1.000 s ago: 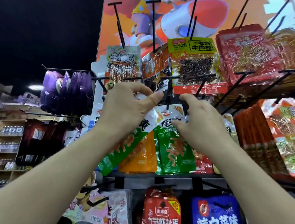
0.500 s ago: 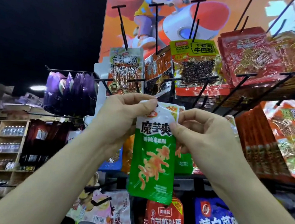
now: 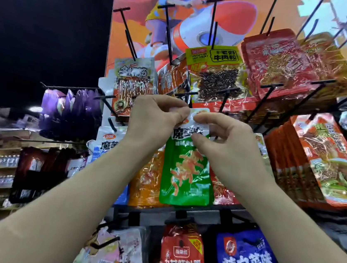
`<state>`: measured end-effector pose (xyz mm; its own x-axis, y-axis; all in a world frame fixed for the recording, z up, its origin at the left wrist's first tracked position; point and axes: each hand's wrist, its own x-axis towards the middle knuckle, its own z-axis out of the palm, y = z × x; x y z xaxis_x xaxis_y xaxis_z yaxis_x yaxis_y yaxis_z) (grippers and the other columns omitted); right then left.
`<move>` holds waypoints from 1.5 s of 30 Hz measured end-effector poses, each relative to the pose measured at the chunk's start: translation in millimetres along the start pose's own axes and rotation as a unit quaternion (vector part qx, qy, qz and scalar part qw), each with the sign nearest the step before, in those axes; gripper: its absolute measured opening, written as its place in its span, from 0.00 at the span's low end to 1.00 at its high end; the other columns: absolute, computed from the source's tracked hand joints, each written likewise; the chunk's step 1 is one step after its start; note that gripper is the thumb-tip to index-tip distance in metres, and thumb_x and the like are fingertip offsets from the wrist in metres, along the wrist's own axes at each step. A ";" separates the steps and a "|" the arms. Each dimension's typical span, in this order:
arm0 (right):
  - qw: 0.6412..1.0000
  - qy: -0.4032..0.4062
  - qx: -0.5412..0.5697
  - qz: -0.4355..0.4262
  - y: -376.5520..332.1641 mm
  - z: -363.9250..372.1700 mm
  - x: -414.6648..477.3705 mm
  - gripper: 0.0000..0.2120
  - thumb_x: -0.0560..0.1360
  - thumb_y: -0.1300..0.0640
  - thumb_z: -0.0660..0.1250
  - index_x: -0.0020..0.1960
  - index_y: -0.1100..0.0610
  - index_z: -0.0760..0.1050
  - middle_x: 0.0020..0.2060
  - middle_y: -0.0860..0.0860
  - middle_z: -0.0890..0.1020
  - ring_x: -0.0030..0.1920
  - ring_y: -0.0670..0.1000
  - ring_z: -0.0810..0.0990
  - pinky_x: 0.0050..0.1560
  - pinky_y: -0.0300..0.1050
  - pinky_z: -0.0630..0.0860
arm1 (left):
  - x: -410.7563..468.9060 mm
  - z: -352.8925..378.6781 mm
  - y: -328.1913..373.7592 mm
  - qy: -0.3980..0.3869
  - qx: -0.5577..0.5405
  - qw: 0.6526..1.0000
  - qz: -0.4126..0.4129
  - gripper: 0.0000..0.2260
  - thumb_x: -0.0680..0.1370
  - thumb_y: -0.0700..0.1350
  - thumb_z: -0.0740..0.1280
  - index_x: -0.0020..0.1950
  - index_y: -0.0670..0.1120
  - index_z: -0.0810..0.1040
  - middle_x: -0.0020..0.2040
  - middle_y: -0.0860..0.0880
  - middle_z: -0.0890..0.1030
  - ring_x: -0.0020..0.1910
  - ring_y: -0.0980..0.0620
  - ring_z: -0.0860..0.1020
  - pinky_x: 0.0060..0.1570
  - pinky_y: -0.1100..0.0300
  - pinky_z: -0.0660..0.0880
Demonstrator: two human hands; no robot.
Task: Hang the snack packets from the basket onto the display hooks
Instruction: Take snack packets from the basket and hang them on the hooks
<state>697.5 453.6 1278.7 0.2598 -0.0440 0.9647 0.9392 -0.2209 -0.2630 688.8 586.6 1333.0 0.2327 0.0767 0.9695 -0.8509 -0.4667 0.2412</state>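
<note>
Pinching top edge of green packet (image 3: 187, 172): left hand (image 3: 156, 118), right hand (image 3: 227, 146), one corner each. Judged: hold header taut, align hole with hook (image 3: 190, 100) just above both hands, slide on.

Bright light, dark upper left, glare on red packets (image 3: 277, 65); edges warped

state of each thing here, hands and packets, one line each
green foil snack packet, held upright by its top edge; hooked or not, cannot tell
left hand, pinches its top edge
right hand, pinches its top edge
yellow-topped clear packet, hung on a hook
purple foil packets, hung in a row
</note>
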 end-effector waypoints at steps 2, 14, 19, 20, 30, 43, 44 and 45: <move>1.000 0.006 -0.013 0.013 4.1 2.1 10.6 0.16 0.74 0.59 0.72 0.61 0.52 0.79 0.53 0.43 0.81 0.51 0.42 0.77 0.58 0.43 0.76 | 6.1 3.9 -1.3 0.019 0.028 0.999 0.003 0.05 0.72 0.43 0.75 0.41 0.52 0.83 0.39 0.55 0.83 0.40 0.59 0.82 0.44 0.63 0.80; 1.000 -0.003 -0.026 0.010 15.4 0.5 16.7 0.19 0.75 0.59 0.72 0.65 0.55 0.77 0.57 0.46 0.81 0.51 0.35 0.78 0.52 0.27 0.72 | 6.5 10.8 -10.6 0.030 0.060 0.998 0.001 0.02 0.72 0.47 0.75 0.42 0.51 0.84 0.39 0.52 0.84 0.40 0.59 0.81 0.44 0.61 0.80; 0.997 -0.033 -0.076 0.013 15.3 -2.7 19.3 0.19 0.76 0.58 0.71 0.66 0.54 0.77 0.61 0.47 0.80 0.57 0.42 0.76 0.52 0.30 0.69 | 6.1 7.0 -10.8 0.009 -0.003 0.997 -0.071 0.02 0.74 0.45 0.74 0.42 0.48 0.84 0.37 0.51 0.84 0.37 0.57 0.82 0.41 0.60 0.80; 0.996 -0.038 -0.079 0.022 17.4 -2.3 19.8 0.18 0.75 0.58 0.71 0.65 0.54 0.77 0.60 0.48 0.80 0.56 0.43 0.76 0.51 0.31 0.70 | 5.6 6.8 -10.8 0.003 0.016 0.998 -0.069 0.04 0.75 0.47 0.73 0.42 0.47 0.84 0.38 0.51 0.84 0.38 0.55 0.82 0.43 0.58 0.79; 0.974 -0.102 -0.201 0.034 19.9 -7.7 14.3 0.27 0.72 0.54 0.74 0.68 0.45 0.69 0.46 0.42 0.72 0.47 0.49 0.75 0.45 0.39 0.72 | -35.5 -12.3 -18.0 -0.097 0.418 0.890 0.154 0.29 0.74 0.56 0.71 0.73 0.51 0.70 0.72 0.52 0.70 0.70 0.51 0.66 0.69 0.58 0.62; 0.913 -0.242 -0.320 0.069 17.3 -8.5 9.5 0.41 0.78 0.45 0.64 0.79 0.46 0.40 0.77 0.51 0.57 0.76 0.55 0.58 0.72 0.52 0.59 | -61.4 -17.2 -43.5 -0.177 0.524 0.822 0.138 0.40 0.73 0.71 0.55 0.79 0.54 0.47 0.80 0.51 0.50 0.78 0.50 0.50 0.73 0.61 0.45; 0.913 -0.252 -0.313 0.074 16.8 -9.9 8.0 0.40 0.79 0.44 0.63 0.79 0.45 0.39 0.78 0.51 0.56 0.76 0.55 0.58 0.73 0.51 0.59 | -63.8 -19.9 -43.1 -0.168 0.504 0.835 0.144 0.39 0.74 0.70 0.54 0.79 0.53 0.50 0.80 0.51 0.52 0.77 0.50 0.52 0.71 0.63 0.45; 0.913 -0.256 -0.308 0.078 16.8 -11.0 6.7 0.39 0.79 0.44 0.62 0.79 0.44 0.38 0.78 0.50 0.57 0.75 0.55 0.59 0.72 0.51 0.60 | -67.0 -23.1 -42.3 -0.155 0.491 0.843 0.157 0.36 0.75 0.69 0.54 0.78 0.52 0.55 0.78 0.50 0.57 0.76 0.49 0.56 0.71 0.62 0.48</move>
<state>712.6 438.9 1280.9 0.5978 0.3053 0.7413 0.6192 -0.7631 -0.1851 698.4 621.6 1258.9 0.3093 -0.3493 0.8845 -0.1293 -0.9369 -0.3248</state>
